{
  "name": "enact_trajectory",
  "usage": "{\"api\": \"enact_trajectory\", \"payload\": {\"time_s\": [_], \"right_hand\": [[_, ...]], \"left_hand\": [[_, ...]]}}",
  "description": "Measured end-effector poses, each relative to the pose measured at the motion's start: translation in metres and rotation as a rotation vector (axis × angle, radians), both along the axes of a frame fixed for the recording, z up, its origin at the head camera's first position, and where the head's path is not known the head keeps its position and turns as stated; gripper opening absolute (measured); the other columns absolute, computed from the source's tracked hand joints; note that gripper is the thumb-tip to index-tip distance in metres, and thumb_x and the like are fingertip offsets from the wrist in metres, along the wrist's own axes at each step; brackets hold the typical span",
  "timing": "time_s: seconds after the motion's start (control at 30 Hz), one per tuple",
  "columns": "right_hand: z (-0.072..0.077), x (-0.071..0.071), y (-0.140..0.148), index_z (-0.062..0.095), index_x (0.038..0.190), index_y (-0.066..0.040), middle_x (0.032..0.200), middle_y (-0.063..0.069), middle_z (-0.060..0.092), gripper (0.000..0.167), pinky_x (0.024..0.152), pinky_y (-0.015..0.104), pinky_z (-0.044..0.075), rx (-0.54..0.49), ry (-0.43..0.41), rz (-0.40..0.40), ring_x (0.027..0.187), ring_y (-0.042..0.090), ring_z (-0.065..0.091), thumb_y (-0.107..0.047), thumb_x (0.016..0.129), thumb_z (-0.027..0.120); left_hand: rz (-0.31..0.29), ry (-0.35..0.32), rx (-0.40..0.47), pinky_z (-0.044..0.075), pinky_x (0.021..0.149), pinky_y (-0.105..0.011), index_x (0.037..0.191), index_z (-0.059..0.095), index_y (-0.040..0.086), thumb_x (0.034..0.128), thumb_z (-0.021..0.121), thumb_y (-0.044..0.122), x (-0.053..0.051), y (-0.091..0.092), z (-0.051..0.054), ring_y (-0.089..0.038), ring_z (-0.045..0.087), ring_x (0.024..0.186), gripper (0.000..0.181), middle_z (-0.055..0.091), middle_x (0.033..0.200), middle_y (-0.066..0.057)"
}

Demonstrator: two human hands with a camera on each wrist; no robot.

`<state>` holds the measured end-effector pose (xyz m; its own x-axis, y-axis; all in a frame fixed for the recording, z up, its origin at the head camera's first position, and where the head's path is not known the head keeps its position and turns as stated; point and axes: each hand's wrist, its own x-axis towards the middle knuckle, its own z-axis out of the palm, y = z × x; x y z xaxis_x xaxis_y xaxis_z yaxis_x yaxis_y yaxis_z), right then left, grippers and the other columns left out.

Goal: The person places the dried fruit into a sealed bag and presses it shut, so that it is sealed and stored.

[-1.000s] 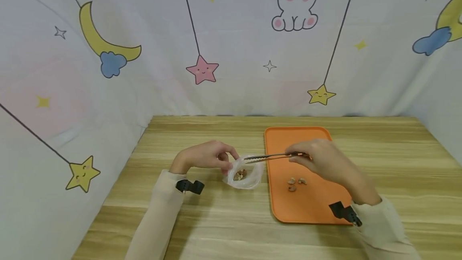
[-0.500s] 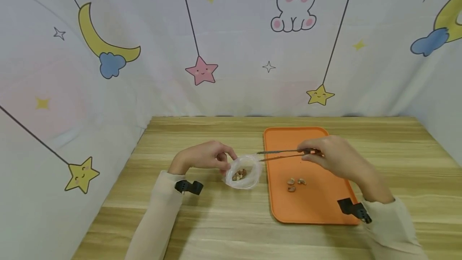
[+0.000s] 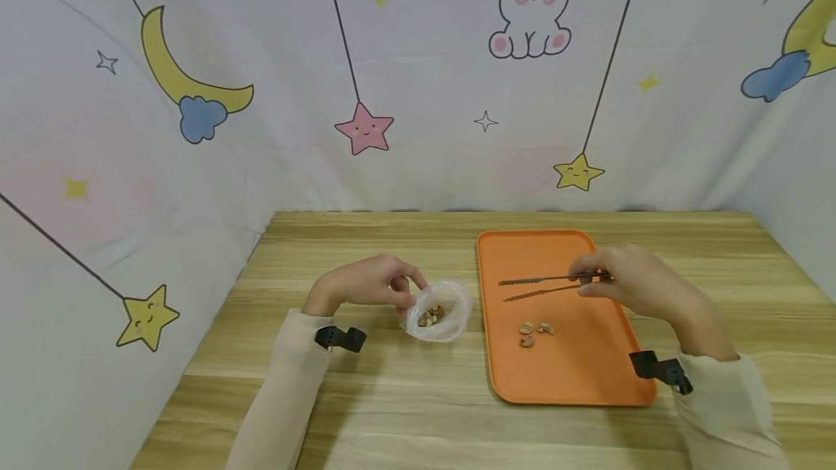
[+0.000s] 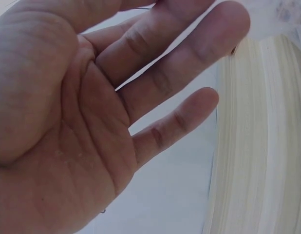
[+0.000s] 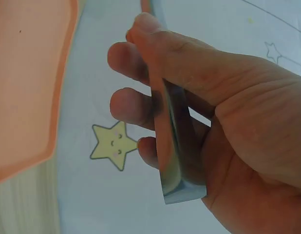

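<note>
My left hand (image 3: 372,283) pinches the rim of a clear plastic bag (image 3: 460,310), which stands open on the table with brown nut pieces (image 3: 431,316) inside. In the left wrist view, the palm and fingers of my left hand (image 4: 97,107) fill much of the picture. Metal tongs (image 3: 538,281) are gripped by my right hand (image 3: 630,278), their arms apart and nothing between the tips, above the orange tray (image 3: 568,376). Three nuts (image 3: 526,341) lie on the tray below the tongs. The right wrist view shows my right hand (image 5: 228,97) around the tongs' bent end (image 5: 184,187).
The tray lies just right of the bag on a wooden table (image 3: 392,412). Behind the table hangs a pale curtain (image 3: 424,165) printed with stars, moons and a rabbit.
My right hand has moved right with the tongs, from over the bag to over the tray, and their tips have spread apart. My left hand stays at the bag.
</note>
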<state>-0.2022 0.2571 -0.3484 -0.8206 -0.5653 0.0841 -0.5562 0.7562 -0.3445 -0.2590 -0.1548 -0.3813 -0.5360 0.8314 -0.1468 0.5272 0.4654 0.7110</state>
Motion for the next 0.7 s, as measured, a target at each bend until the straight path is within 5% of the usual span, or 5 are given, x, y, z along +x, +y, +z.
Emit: {"api": "enact_trajectory", "payload": {"time_s": [0.4, 0.7], "right_hand": [[-0.016, -0.012, 0.019, 0.075, 0.102, -0.011, 0.089, -0.011, 0.066, 0.015, 0.065, 0.027, 0.05, 0.024, -0.203, 0.018, 0.078, 0.007, 0.058, -0.007, 0.087, 0.076], [-0.026, -0.016, 0.022, 0.075, 0.095, -0.014, 0.085, -0.014, 0.065, 0.013, 0.064, 0.027, 0.049, 0.068, -0.2, 0.046, 0.077, 0.005, 0.057, -0.008, 0.085, 0.078]], "left_hand": [[0.013, -0.01, -0.001, 0.052, 0.074, -0.027, 0.122, 0.066, 0.002, 0.0966, 0.063, 0.008, 0.001, 0.001, 0.003, -0.034, 0.071, 0.076, 0.027, 0.074, 0.079, -0.003], [0.007, 0.008, 0.007, 0.05, 0.07, -0.026, 0.121, 0.066, 0.002, 0.0967, 0.063, 0.008, 0.001, 0.0, 0.003, -0.035, 0.07, 0.074, 0.026, 0.073, 0.077, 0.001]]}}
